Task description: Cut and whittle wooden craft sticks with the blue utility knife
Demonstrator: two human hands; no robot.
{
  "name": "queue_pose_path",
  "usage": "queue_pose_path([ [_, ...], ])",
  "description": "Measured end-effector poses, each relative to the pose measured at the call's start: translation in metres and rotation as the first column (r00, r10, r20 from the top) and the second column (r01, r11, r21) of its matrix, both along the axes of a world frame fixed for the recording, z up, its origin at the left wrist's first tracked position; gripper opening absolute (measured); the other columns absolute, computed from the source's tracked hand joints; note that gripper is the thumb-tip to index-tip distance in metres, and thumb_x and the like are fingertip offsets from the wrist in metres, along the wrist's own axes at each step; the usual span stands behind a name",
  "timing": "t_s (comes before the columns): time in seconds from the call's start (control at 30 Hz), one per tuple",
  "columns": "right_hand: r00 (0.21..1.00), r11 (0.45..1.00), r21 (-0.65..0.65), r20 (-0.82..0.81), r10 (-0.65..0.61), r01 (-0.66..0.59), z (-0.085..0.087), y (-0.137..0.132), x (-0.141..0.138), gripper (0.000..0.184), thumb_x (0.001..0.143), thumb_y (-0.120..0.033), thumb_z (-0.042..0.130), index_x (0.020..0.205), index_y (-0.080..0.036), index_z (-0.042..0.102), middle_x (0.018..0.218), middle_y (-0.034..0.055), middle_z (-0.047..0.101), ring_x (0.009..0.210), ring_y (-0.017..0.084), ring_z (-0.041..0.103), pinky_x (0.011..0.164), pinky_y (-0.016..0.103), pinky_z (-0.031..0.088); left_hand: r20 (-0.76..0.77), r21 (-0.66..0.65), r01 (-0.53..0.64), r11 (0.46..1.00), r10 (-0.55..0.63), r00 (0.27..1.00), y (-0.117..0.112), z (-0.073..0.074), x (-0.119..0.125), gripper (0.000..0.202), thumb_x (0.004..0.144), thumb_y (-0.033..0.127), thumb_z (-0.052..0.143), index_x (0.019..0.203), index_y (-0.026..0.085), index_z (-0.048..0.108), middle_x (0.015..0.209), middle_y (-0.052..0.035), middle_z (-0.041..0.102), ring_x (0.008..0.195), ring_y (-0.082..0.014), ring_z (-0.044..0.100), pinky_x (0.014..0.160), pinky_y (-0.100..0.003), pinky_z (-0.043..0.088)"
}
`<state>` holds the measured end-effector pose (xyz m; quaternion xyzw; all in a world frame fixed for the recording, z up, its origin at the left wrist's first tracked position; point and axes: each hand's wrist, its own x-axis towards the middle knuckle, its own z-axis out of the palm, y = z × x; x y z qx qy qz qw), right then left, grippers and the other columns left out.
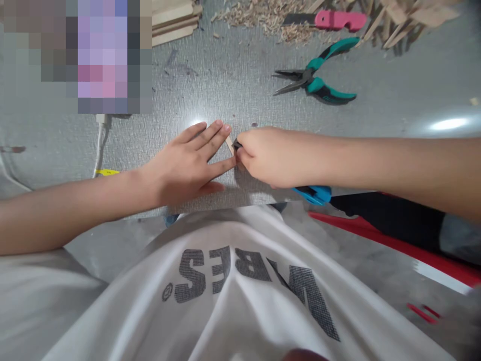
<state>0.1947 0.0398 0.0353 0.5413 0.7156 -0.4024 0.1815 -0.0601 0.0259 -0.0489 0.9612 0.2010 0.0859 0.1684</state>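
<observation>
My left hand lies palm down on the grey table with its fingers spread. Its fingertips rest at a thin pale wooden stick, much of which is hidden. Close beside them, my right hand is closed around what looks like a blue and black utility knife. The knife's dark tip pokes out by the thumb and meets the stick, while the blue handle end shows below the wrist. How far the blade is out cannot be seen.
Pliers with teal handles lie spread beyond my right hand. Behind them are a pink-handled folding knife, wood shavings and wood scraps. Wooden sticks are stacked at the back; a white cable runs at left.
</observation>
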Motion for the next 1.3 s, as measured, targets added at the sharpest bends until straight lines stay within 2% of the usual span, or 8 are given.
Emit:
queue_pose_path([
  [0.07, 0.988, 0.995, -0.074, 0.142, -0.051, 0.062, 0.008, -0.001, -0.004, 0.024, 0.113, -0.031, 0.055, 0.095, -0.025, 0.068, 0.056, 0.0026, 0.062, 0.051, 0.024, 0.060, 0.061, 0.040, 0.039, 0.020, 0.014, 0.004, 1.000, -0.004, 1.000, 0.003, -0.001, -0.002, 0.071, 0.111, 0.041, 0.086, 0.175, 0.028, 0.059, 0.197, -0.0258, 0.036, 0.184, -0.0497, 0.038, 0.146, -0.073, 0.040],
  [0.2, 0.992, 0.992, 0.025, 0.022, -0.128, 0.127, 0.014, -0.002, -0.003, 0.025, 0.117, -0.027, 0.050, 0.096, -0.024, 0.063, 0.066, 0.0019, 0.067, 0.060, 0.021, 0.062, 0.068, 0.036, 0.040, 0.285, 0.139, -0.017, 0.990, -0.023, 0.958, 0.007, 0.005, -0.003, 0.046, 0.115, 0.040, 0.077, 0.158, 0.024, 0.071, 0.189, -0.0238, 0.053, 0.177, -0.0478, 0.052, 0.138, -0.069, 0.052],
  [0.3, 0.975, 0.976, 0.108, -0.133, -0.176, 0.191, 0.011, -0.005, 0.003, 0.024, 0.118, -0.025, 0.047, 0.098, -0.025, 0.060, 0.070, 0.0012, 0.067, 0.070, 0.022, 0.066, 0.074, 0.035, 0.042, 0.489, -0.031, -0.206, 0.978, 0.195, 0.850, 0.007, 0.018, 0.003, 0.015, 0.111, 0.037, 0.081, 0.117, 0.022, 0.078, 0.134, -0.0120, 0.090, 0.128, -0.0326, 0.087, 0.110, -0.053, 0.072],
  [0.43, 0.935, 0.961, 0.148, -0.303, -0.182, 0.235, 0.008, -0.012, 0.010, 0.020, 0.117, -0.029, 0.047, 0.098, -0.028, 0.053, 0.077, 0.0023, 0.070, 0.081, 0.025, 0.070, 0.076, 0.035, 0.044, 0.373, -0.637, -0.272, 0.721, 0.598, 0.710, 0.000, 0.033, 0.022, 0.021, 0.110, 0.038, 0.082, 0.119, 0.019, 0.079, 0.111, -0.0074, 0.091, 0.096, -0.0205, 0.089, 0.089, -0.038, 0.076],
  [0.57, 0.873, 0.951, 0.097, -0.432, -0.226, 0.294, 0.007, -0.016, 0.017, 0.024, 0.117, -0.030, 0.045, 0.094, -0.030, 0.042, 0.076, 0.0013, 0.068, 0.080, 0.024, 0.070, 0.077, 0.035, 0.047, 0.328, -0.780, -0.215, 0.588, 0.677, 0.659, -0.005, 0.039, 0.048, 0.016, 0.106, 0.033, 0.081, 0.113, 0.019, 0.079, 0.107, -0.0061, 0.091, 0.094, -0.0185, 0.087, 0.085, -0.031, 0.073],
  [0.8, 0.676, 0.904, -0.168, -0.614, -0.408, 0.393, -0.005, -0.018, 0.031, 0.031, 0.124, -0.031, 0.038, 0.093, -0.030, 0.044, 0.072, -0.0029, 0.062, 0.060, 0.017, 0.063, 0.064, 0.031, 0.051, 0.293, -0.681, -0.407, 0.608, 0.736, 0.610, -0.002, 0.034, 0.075, 0.017, 0.109, 0.030, 0.075, 0.095, 0.020, 0.077, 0.084, -0.0020, 0.085, 0.070, -0.0136, 0.077, 0.065, -0.025, 0.060],
  [1.03, 0.591, 0.871, -0.361, -0.640, -0.491, 0.333, -0.026, -0.005, 0.035, 0.034, 0.125, -0.022, 0.042, 0.091, -0.028, 0.046, 0.059, -0.0072, 0.060, 0.045, 0.014, 0.060, 0.050, 0.025, 0.048, 0.281, -0.827, -0.230, 0.513, 0.731, 0.622, 0.002, 0.019, 0.072, 0.030, 0.115, 0.047, 0.078, 0.101, 0.020, 0.078, 0.089, -0.0064, 0.087, 0.074, -0.0162, 0.084, 0.070, -0.027, 0.072],
  [1.3, 0.574, 0.869, -0.406, -0.654, -0.492, 0.282, -0.019, -0.005, 0.042, 0.033, 0.123, -0.024, 0.047, 0.092, -0.025, 0.059, 0.063, -0.0057, 0.060, 0.051, 0.013, 0.058, 0.052, 0.026, 0.047, 0.289, -0.850, -0.159, 0.503, 0.696, 0.658, 0.003, 0.024, 0.065, 0.046, 0.114, 0.061, 0.080, 0.098, 0.018, 0.078, 0.090, -0.0078, 0.088, 0.074, -0.0158, 0.084, 0.069, -0.027, 0.072],
])
